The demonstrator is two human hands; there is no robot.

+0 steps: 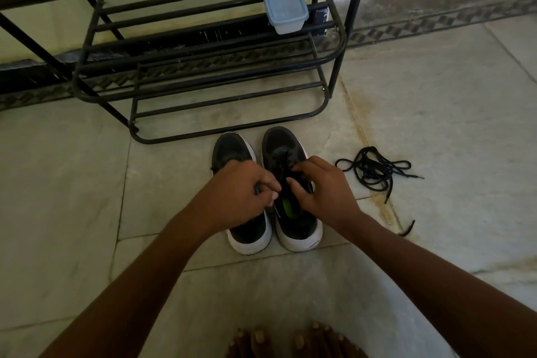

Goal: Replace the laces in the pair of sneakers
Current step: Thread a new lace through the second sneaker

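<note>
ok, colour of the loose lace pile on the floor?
Black; the loose lace pile shows in the head view, right of the sneakers.
</note>
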